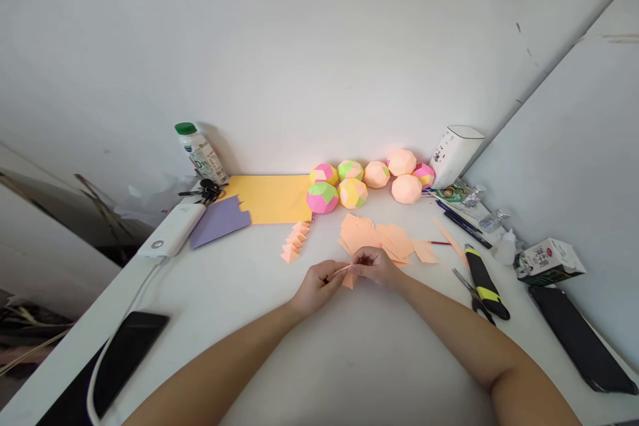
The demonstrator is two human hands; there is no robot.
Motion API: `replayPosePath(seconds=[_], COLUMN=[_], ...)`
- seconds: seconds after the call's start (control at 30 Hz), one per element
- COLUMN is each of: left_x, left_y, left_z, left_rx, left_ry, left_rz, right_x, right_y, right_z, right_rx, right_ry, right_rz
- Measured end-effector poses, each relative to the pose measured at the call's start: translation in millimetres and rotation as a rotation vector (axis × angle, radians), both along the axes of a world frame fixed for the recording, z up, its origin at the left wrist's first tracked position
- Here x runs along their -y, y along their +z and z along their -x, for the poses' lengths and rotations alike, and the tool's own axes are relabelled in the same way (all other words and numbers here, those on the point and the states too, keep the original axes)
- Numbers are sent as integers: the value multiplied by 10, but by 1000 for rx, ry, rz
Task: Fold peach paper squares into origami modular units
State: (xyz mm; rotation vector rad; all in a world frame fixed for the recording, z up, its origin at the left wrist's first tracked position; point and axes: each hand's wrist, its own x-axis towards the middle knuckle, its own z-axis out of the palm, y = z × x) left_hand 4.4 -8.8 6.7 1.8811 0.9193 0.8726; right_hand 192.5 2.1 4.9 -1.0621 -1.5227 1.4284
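Left hand (314,287): pinching folded peach paper piece (349,280).
Right hand (376,266): likewise.
Paper piece: between hands, well off white worktop (239,299)'s left edge.

A bottle (204,158) with a green cap (186,127) stands on the counter (229,286) near the wall (344,66). Keys (210,190) lie beside it, by a white box (174,229) with a cord (90,394). On the right, a green and white carton (549,261) sits near a flat black thing (582,339).

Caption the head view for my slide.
Left hand and right hand hold peach paper over a white table, paper balls behind, scissors to the right.
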Motion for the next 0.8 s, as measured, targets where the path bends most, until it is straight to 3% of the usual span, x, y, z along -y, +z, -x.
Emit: replayPosePath(seconds=[0.33,0.6,0.8], left_x=[-17,-21,-26], left_y=[-11,-21,-76], left_z=[16,7,4], left_rx=[100,153,186], left_ry=[119,88,134], left_rz=[217,347,430], right_x=[6,50,37], right_y=[41,38,-15], right_z=[-17,33,24], right_rx=[-32,74,77], right_ry=[24,25,-65], right_rz=[12,-107,-88])
